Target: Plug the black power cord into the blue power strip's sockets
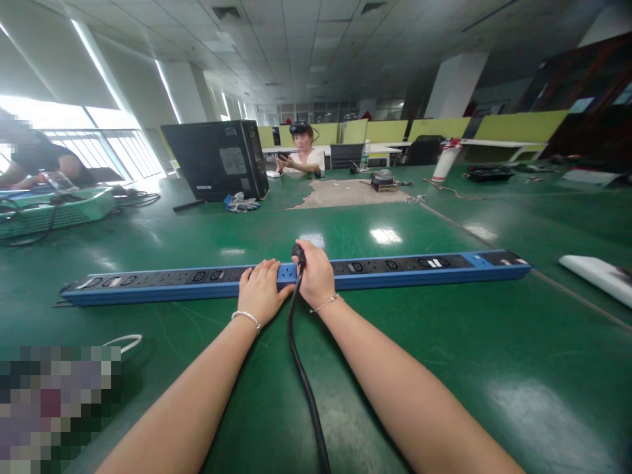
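A long blue power strip [419, 279] with black sockets lies across the table in front of me. My left hand [261, 289] grips its middle, fingers over the top and thumb along the near side. In my right hand [316, 273] is a black plug [299, 254], held upright just above the strip beside a blue socket section. Whether its pins touch a socket is hidden by my fingers. From the plug a black cable [302, 372] runs down toward me between my forearms.
The green tabletop [444, 355] carries a black computer case [217, 161] with gloves [241, 202] beside it. A green basket [83, 209] stands at left, a white object [597, 280] at right. One person [306, 155] sits opposite holding a phone; another [44, 158] is at left.
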The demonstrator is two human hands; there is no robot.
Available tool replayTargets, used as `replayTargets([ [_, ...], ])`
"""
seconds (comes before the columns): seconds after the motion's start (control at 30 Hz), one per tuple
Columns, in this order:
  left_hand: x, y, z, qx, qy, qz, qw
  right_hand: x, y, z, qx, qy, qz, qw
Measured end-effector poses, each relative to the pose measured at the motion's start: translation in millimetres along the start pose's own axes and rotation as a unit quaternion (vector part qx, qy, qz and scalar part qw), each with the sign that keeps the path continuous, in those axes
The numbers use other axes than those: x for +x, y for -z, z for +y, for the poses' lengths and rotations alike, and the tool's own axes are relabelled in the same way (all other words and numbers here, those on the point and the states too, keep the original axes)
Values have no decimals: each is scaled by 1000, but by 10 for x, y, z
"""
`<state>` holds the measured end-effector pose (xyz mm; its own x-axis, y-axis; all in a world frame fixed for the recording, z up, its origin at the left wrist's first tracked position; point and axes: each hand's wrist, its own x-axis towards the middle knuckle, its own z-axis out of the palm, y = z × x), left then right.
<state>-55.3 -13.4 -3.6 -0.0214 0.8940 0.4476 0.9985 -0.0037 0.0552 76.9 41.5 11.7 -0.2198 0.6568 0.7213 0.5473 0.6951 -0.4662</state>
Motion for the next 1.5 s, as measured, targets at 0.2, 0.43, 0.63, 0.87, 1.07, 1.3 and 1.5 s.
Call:
replayTargets([
  [0.2, 7, -42, -36, -4, -4, 7, 1000, -2, 496, 621, -3, -86, 39, 996],
  [0.43, 16, -46, -53, -17, -5, 8, 1000, -113, 798, 793, 0, -73, -21, 997],
  [0.63, 23, -53, -49, -23, 0, 7, 1000, -110, 731, 692, -39, -32, -57, 997],
  [0.87, 25, -29, -42, -26, -2, 3, 1000, -124, 660, 574, -149, 38, -87, 984],
  [1.07, 18, -31, -38, -22, -3, 6, 1000, -198, 567, 551, -136, 33, -58, 988],
  [1.3, 13, -48, -43, -28, -6, 10, 1000, -283, 582, 581, -138, 31, -38, 989],
  [1.5, 0, -47, -27, -21, 0, 12, 1000, -303, 594, 558, -164, 13, -51, 985],
])
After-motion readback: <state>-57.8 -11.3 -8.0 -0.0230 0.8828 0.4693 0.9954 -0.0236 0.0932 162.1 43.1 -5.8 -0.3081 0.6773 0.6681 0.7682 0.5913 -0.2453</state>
